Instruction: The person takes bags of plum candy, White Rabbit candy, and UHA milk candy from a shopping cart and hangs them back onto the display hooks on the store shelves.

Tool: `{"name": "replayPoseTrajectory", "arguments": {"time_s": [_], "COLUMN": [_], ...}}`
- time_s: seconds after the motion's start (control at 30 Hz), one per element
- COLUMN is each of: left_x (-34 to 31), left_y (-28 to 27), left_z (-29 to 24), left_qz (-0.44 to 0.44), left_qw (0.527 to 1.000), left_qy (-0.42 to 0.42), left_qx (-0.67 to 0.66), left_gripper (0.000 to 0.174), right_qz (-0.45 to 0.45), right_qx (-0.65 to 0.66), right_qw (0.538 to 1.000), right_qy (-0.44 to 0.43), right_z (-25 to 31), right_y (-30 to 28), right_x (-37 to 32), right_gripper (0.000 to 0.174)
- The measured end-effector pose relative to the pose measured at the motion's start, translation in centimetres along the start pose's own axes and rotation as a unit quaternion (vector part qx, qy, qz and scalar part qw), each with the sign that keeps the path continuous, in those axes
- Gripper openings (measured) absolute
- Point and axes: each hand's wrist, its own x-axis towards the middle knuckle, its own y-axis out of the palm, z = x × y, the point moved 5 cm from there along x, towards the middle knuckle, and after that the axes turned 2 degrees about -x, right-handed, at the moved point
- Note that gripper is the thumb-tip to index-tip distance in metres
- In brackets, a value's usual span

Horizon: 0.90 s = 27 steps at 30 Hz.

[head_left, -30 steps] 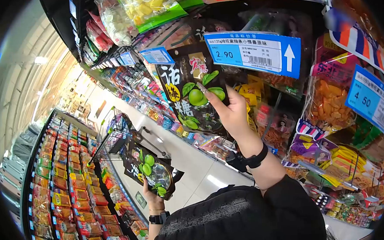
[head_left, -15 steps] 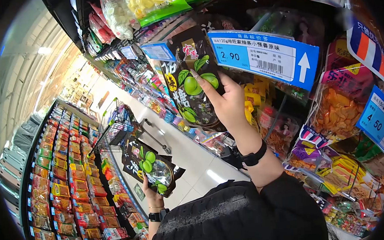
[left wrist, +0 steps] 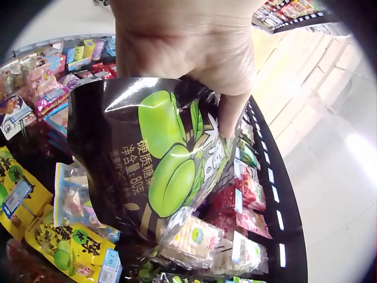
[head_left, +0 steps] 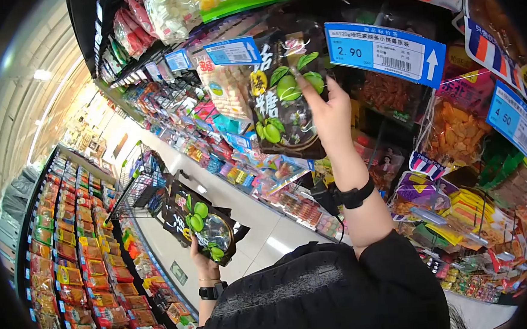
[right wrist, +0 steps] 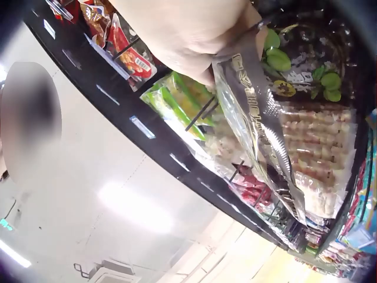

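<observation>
My right hand (head_left: 333,115) grips the right edge of a black candy bag (head_left: 287,112) printed with green plums and white characters. It holds the bag upright against the hanging rack, its top close under a blue price tag (head_left: 232,50). In the right wrist view the same bag (right wrist: 250,106) appears nearly edge-on, with another black plum bag (right wrist: 306,65) behind it. Lower down, my left hand (head_left: 204,266) holds more black plum candy bags (head_left: 197,220), overlapping each other. The left wrist view shows one plum bag (left wrist: 121,159) below the palm, the thumb at its edge; most fingers are hidden.
A bag of pale snack pieces (head_left: 225,85) hangs left of the gripped bag. To the right are a 2.90 price tag (head_left: 383,54) and orange snack bags (head_left: 454,125). A shopping cart (head_left: 138,190) stands in the aisle, with a packed shelf (head_left: 69,249) across from it.
The right hand and its candy bag have moved slightly right and up in the head view. The pale snack bag beside it shows more. The left hand keeps its bags.
</observation>
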Motion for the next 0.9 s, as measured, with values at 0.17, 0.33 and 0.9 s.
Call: {"name": "replayPoseTrajectory", "arguments": {"time_s": [0.17,0.33,0.9], "left_x": [1.7,2.9,2.4], "left_y": [-0.4,-1.5,2.0], "left_z": [-0.8,-2.5,-4.1], "left_qz": [0.045,0.088,0.139], "left_qw": [0.998,0.994,0.977], "left_qy": [-0.031,-0.059,-0.158], "left_qx": [-0.033,-0.03,0.045], "left_gripper": [0.041,0.04,0.043], "right_qz": [-0.051,-0.156,0.308], "right_qx": [-0.154,-0.333,0.0], "right_qw": [0.987,0.928,0.896], "right_qy": [-0.007,-0.056,0.321], "right_z": [-1.4,-0.9,-9.1], "right_y": [-1.0,-1.5,15.6], "right_x": [2.0,2.0,-26.6], "right_gripper": [0.033,0.044,0.032]}}
